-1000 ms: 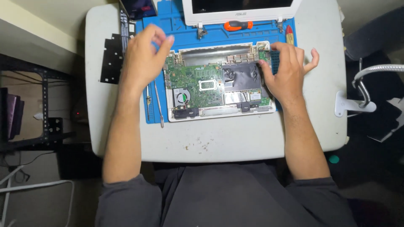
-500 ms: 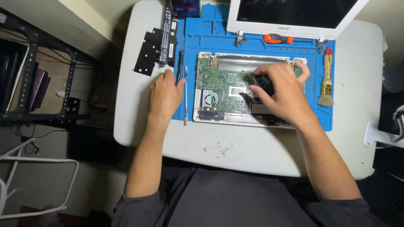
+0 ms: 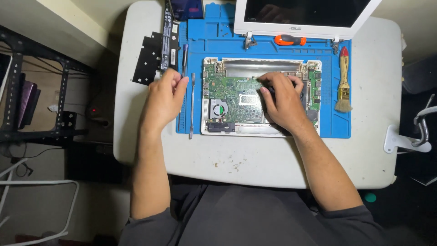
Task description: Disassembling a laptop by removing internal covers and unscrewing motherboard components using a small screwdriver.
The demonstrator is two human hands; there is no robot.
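Two bare hands work over an opened laptop base (image 3: 236, 98): the left hand (image 3: 165, 98) pinches a slim tool (image 3: 184, 58); the right hand (image 3: 282, 102) rests, fingers curled, on the green circuit board (image 3: 232, 89).

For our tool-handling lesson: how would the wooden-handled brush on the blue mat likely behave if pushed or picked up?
The brush looks light, so it would probably lift easily. Its stiff wooden handle lies flat on the mat, so it seems likelier to slide than roll. The pale bristles would probably bend if pressed.
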